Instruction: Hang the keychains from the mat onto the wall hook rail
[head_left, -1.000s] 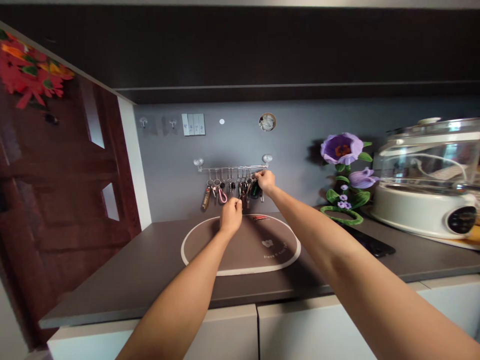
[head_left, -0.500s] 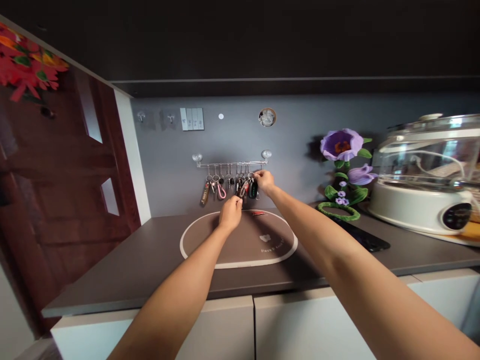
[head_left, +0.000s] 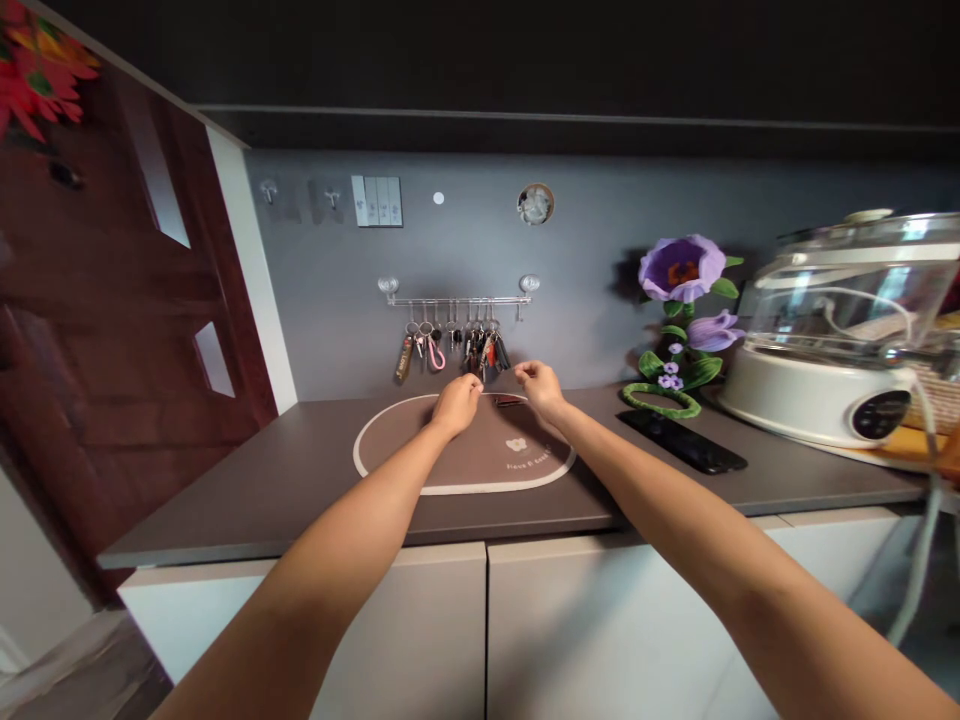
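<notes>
Several bunches of keys (head_left: 480,348) hang from hooks on a clear rail (head_left: 457,300) on the grey wall. A brown tag (head_left: 403,358) and a pink loop (head_left: 436,352) hang among them. My left hand (head_left: 457,404) is just below the keys, thumb and fingers pressed together; whatever is between them, if anything, is hidden. To the right of the bunches, my right hand (head_left: 540,388) is apart from them, fingers curled closed, with nothing visible in them. Between the hands, a small slim dark object (head_left: 508,402) lies on the oval brown mat (head_left: 420,460).
On the counter (head_left: 262,480) at right lie a black phone (head_left: 686,442), a purple fabric flower (head_left: 682,270) on a green ring base, and a white appliance (head_left: 795,400) with a clear upper part. A dark shelf (head_left: 480,70) overhangs the counter. At left is a brown door (head_left: 142,380).
My right hand has come away from the keys, moving down and slightly right. The bunch it touched hangs tilted. My left hand stays below the keys. The view has shifted.
</notes>
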